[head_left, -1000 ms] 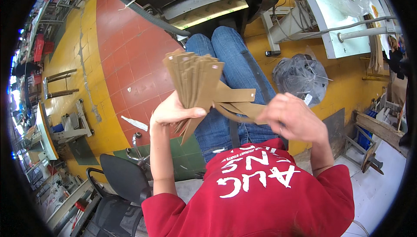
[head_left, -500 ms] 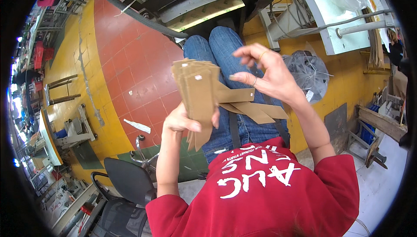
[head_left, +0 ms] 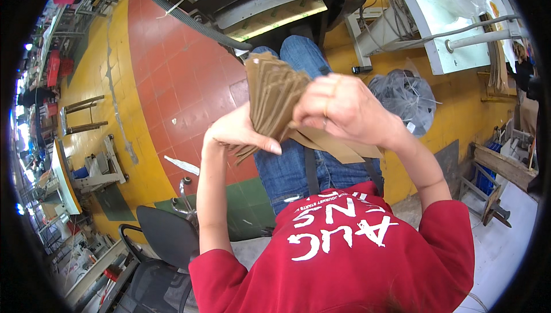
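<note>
My left hand (head_left: pixel 248 132) is closed around a thick stack of flat brown strips (head_left: pixel 270 86). The strips are fanned out, their far ends spread and their near ends bunched by my thumb. At the right edge of the stack, my right hand (head_left: pixel 344 109) is curled, thumb and fingers pinching at the strips; its fingertips are partly hidden. A few more loose brown strips (head_left: pixel 338 148) lie across my lap on the blue jeans (head_left: pixel 281 178), beneath my right hand.
A dark machine with a pale yellow panel (head_left: pixel 275 19) stands just beyond my knees. On the right are a white table (head_left: pixel 453 37) and a clear plastic bag (head_left: pixel 404 98) on the floor. A black chair (head_left: pixel 166 238) stands at the lower left.
The stack has gone from nearly even to fanned out and tilted. My right hand has come down and left, from apart with fingers spread to closed at the stack's edge.
</note>
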{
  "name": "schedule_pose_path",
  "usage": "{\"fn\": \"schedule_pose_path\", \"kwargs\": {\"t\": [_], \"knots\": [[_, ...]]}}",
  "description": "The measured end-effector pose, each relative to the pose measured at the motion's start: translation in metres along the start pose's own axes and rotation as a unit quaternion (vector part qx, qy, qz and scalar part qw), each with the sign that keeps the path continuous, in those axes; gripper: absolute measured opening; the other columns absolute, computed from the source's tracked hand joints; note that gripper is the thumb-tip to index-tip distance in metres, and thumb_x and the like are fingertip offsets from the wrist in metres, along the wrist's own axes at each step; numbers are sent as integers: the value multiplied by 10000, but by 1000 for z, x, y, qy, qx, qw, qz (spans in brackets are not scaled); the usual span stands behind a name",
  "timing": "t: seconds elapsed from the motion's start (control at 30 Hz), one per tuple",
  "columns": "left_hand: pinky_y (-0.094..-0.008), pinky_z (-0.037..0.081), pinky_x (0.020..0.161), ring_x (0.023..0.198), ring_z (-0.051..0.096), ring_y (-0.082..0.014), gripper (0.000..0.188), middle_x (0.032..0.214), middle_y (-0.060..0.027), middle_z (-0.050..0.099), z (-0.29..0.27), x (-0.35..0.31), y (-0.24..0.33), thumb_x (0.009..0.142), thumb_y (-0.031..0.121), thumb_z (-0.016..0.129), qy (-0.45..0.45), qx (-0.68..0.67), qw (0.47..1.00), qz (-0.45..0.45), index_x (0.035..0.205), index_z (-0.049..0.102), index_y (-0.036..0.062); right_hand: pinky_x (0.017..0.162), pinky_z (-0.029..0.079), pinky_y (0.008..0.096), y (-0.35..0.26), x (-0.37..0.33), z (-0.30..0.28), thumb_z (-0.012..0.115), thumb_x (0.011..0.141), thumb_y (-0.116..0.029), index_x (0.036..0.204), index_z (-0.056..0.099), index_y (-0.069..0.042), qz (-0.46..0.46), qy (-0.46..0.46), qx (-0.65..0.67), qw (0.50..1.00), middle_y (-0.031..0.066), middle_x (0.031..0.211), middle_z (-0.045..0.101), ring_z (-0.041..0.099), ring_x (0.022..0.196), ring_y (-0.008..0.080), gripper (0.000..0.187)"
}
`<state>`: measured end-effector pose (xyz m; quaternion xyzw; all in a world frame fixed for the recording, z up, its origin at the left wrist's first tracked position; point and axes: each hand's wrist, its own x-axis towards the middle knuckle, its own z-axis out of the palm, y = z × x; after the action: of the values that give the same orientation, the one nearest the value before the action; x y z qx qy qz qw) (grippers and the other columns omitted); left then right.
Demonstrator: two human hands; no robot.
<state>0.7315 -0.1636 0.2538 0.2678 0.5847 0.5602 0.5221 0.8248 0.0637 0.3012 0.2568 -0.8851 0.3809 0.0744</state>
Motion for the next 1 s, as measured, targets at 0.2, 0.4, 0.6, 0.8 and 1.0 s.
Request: {"fn": "schedule_pose_path", "kwargs": {"t": [0.2, 0.4, 0.6, 0.8, 1.0], "knots": [[-367, 488, 845, 938, 603, -249, 798, 1004, -142, 621, 3, -21, -36, 531, 201, 853, -20, -125, 992, -22, 1204, 491, -27, 623, 438, 293, 17, 37, 19, 714, 763, -146, 831, 641, -41, 42, 126, 134, 982, 60, 757, 612, 599, 705, 202, 145], [-364, 474, 648, 741, 594, -271, 479, 848, -133, 583, 6, -54, -65, 613, 218, 680, 139, -387, 906, 101, 996, 438, 62, 645, 478, 250, 40, 18, 86, 695, 841, -253, 936, 634, -23, 229, 88, 369, 896, 33, 757, 638, 590, 720, 99, 256], [-374, 459, 710, 852, 569, -209, 550, 897, -41, 560, 5, -66, -90, 668, 254, 709, 198, -491, 823, 205, 1108, 401, 134, 760, 499, 434, 59, -6, 123, 714, 796, -243, 1002, 623, -4, 256, -62, 28, 964, 143, 831, 665, 652, 829, 310, 328], [-392, 483, 839, 1032, 567, -238, 789, 1074, -87, 559, -2, -67, -93, 660, 364, 797, 186, -410, 866, 217, 1268, 379, 82, 700, 500, 300, 28, 13, 52, 762, 753, -222, 954, 642, 9, 210, -178, 268, 923, 115, 789, 661, 639, 759, 145, 329], [-371, 505, 885, 1010, 595, -239, 842, 1212, -138, 546, 27, -36, -59, 618, 328, 840, 203, -303, 914, 180, 1278, 422, 16, 610, 442, 239, -6, 58, 49, 795, 723, -221, 870, 656, 30, 250, -16, 467, 848, 36, 710, 627, 538, 690, 41, 323]]}}
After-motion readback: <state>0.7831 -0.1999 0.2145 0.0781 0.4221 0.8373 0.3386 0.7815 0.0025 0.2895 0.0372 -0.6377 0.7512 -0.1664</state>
